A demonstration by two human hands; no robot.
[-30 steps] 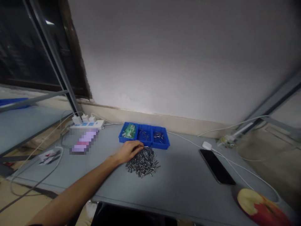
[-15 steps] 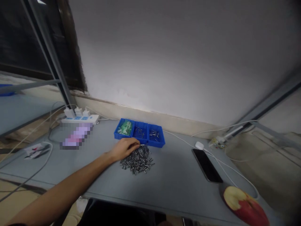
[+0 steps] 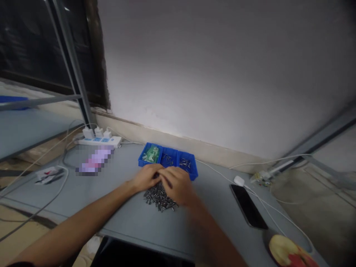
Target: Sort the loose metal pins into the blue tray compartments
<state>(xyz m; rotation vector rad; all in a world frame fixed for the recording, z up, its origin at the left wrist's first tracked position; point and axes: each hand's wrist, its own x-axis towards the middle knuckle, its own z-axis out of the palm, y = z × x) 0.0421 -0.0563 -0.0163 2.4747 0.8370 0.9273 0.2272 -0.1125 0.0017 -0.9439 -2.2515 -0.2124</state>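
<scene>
A heap of small grey metal pins (image 3: pixel 159 200) lies on the grey table, partly covered by my hands. My left hand (image 3: pixel 145 177) is bent over the heap's far left side, fingers curled together. Reaching in from the right, my right hand (image 3: pixel 180 186) has its fingertips closed against those of my left. Whatever lies between the fingertips is hidden. Just behind them stand three joined blue bins: the left bin (image 3: pixel 142 163) has a green bag with pale pieces, while the middle bin (image 3: pixel 170 151) and the right bin (image 3: pixel 194 173) hold a few loose pins.
To the right lie a black phone (image 3: pixel 248 206), a white charger case (image 3: pixel 239 181), cables and a red-and-yellow apple-like object (image 3: pixel 286 249). On the left are a power strip (image 3: pixel 98 141), a blurred-out pink item (image 3: pixel 96 161) and a crumpled wrapper (image 3: pixel 49 175). A wall closes off the back.
My right hand has come into view and met my left hand above the pins. My left hand stays at the heap. The view has shifted slightly.
</scene>
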